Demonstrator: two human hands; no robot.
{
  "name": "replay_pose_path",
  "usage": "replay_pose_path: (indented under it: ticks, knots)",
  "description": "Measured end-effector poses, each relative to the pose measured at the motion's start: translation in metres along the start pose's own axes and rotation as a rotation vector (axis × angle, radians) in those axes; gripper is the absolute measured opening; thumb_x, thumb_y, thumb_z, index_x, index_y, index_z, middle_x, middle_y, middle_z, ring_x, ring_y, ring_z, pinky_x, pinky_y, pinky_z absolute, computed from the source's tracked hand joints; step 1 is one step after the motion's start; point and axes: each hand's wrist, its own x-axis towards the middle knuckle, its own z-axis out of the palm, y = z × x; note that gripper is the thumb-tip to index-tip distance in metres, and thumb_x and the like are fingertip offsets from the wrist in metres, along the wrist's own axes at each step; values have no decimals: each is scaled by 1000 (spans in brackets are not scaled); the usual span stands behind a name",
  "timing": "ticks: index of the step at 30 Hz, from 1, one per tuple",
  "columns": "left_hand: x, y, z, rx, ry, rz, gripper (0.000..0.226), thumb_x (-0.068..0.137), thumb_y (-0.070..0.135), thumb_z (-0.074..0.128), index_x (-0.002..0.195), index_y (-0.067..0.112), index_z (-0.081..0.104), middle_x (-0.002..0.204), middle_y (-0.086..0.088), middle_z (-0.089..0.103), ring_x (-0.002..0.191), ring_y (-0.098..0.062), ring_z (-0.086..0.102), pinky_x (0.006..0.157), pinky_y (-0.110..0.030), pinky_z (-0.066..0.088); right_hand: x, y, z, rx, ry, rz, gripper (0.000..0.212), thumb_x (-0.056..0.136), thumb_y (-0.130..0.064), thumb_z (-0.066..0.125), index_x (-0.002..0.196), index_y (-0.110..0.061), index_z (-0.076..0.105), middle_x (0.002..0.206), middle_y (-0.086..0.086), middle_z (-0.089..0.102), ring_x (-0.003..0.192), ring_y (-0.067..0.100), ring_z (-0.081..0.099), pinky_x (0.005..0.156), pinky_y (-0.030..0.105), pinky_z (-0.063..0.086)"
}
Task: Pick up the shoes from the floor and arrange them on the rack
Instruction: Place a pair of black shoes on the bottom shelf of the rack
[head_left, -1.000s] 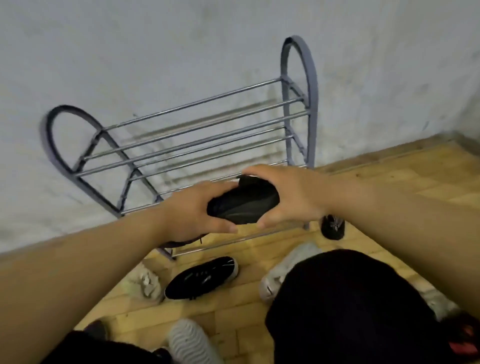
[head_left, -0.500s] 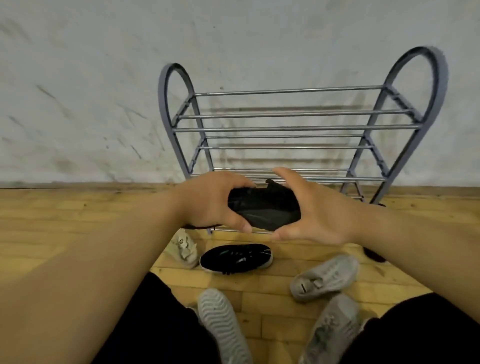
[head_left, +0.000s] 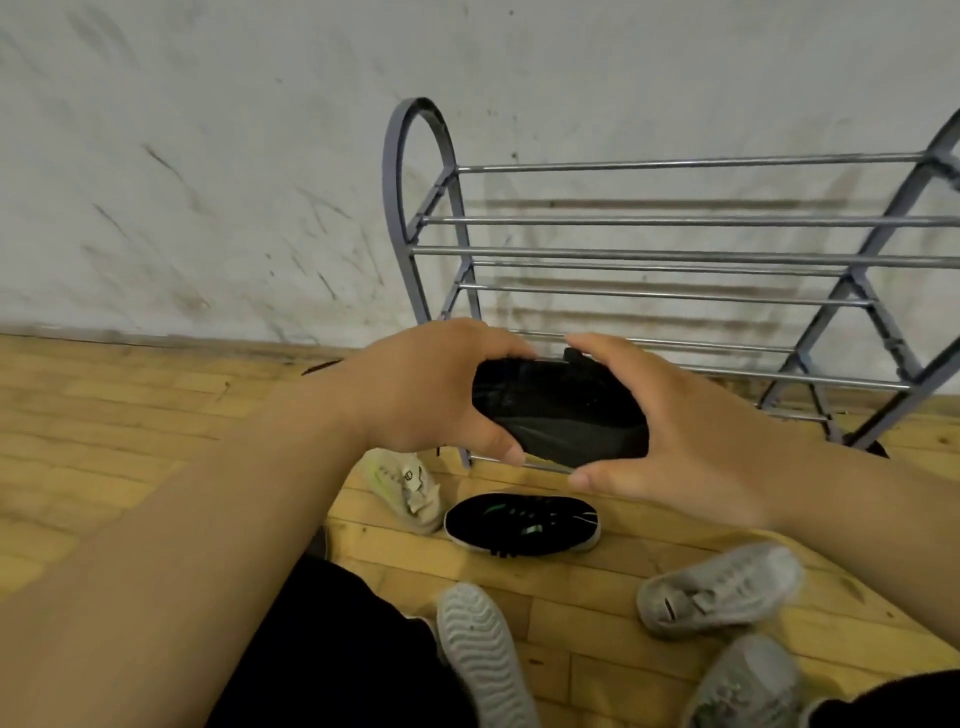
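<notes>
I hold a black shoe (head_left: 563, 408) between both hands, in front of the lower tier of the grey metal shoe rack (head_left: 675, 254). My left hand (head_left: 431, 387) grips its left end and my right hand (head_left: 670, 421) cups its right end. The rack's tiers of chrome bars hold nothing that I can see. On the wooden floor below lie a black sneaker with green marks (head_left: 522, 522), a cream shoe with a yellow stripe (head_left: 405, 486), a grey strap shoe (head_left: 719, 590), another grey shoe (head_left: 743, 686) and a shoe lying sole-up (head_left: 480, 649).
The rack stands against a scuffed white wall (head_left: 208, 182). The parquet floor (head_left: 130, 415) stretches to the left. My dark-clothed knees (head_left: 332, 649) fill the bottom of the view. Something dark (head_left: 878, 448) lies by the rack's right foot.
The view has swung left, so the rack now sits further right in the frame. Both hands still hold the black shoe at about the same height before the rack.
</notes>
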Motion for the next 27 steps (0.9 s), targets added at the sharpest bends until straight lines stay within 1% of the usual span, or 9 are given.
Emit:
replay_pose_path:
  ticks: [3, 5, 9, 12, 16, 19, 22, 24, 27]
  knots:
    - [12, -11, -5, -44, -7, -59, 90, 63, 55, 92, 143, 41, 53, 125, 20, 59, 110, -3, 59, 95, -24, 50, 18, 12, 3, 38, -12, -36, 102, 75, -60, 81, 149, -66, 11, 141, -34, 34, 124, -9, 39, 96, 13, 39]
    - [19, -18, -7, -108, -33, -105, 82, 63, 50, 94, 136, 38, 59, 119, 17, 65, 105, -3, 63, 91, -25, 53, 32, 14, 7, 37, -17, -61, 95, 79, -60, 77, 146, -72, 11, 140, -37, 31, 124, -14, 33, 95, 9, 33]
    - [-2, -28, -19, -172, -49, -214, 81, 63, 45, 97, 136, 36, 62, 116, 16, 70, 103, -4, 67, 88, -28, 55, 49, -5, 22, 21, -37, -97, 88, 81, -59, 74, 148, -69, 17, 143, -34, 32, 126, -13, 32, 100, 11, 29]
    - [-43, -31, -33, -118, 50, -244, 85, 61, 49, 96, 136, 34, 61, 117, 18, 66, 103, -5, 65, 91, -29, 54, 51, -34, 32, 10, -1, -171, 85, 81, -57, 76, 148, -66, 25, 143, -31, 37, 127, -8, 38, 96, 7, 30]
    - [-129, -26, -45, -9, 307, -283, 97, 64, 49, 94, 148, 34, 49, 129, 14, 59, 110, -7, 56, 97, -26, 46, 55, -99, 43, -103, 50, -351, 82, 80, -57, 74, 150, -60, 30, 144, -22, 39, 128, -1, 41, 95, 8, 30]
    - [-219, -38, -49, -78, 381, -413, 100, 63, 51, 94, 149, 41, 45, 137, 17, 56, 117, -4, 54, 104, -31, 49, 58, -175, 61, -181, -72, -458, 80, 82, -63, 69, 149, -65, 25, 144, -25, 32, 124, 0, 40, 91, 13, 35]
    - [-294, -68, -34, -190, 462, -540, 93, 63, 48, 94, 143, 46, 47, 125, 24, 59, 111, 0, 59, 102, -33, 52, 74, -237, 99, -239, -195, -556, 76, 86, -61, 68, 150, -63, 27, 147, -21, 31, 123, 1, 41, 95, 15, 38]
    - [-331, -87, -14, -220, 547, -614, 88, 66, 45, 93, 142, 44, 48, 121, 25, 59, 111, -1, 59, 99, -30, 52, 89, -276, 129, -284, -240, -636, 76, 86, -58, 70, 151, -57, 31, 146, -12, 36, 125, 10, 45, 102, 27, 43]
    - [-384, -116, 29, -304, 652, -733, 83, 67, 44, 93, 139, 40, 51, 118, 23, 61, 108, -2, 62, 91, -25, 52, 102, -321, 182, -409, -348, -730, 76, 87, -57, 68, 153, -52, 32, 139, -5, 43, 121, 18, 49, 101, 39, 47]
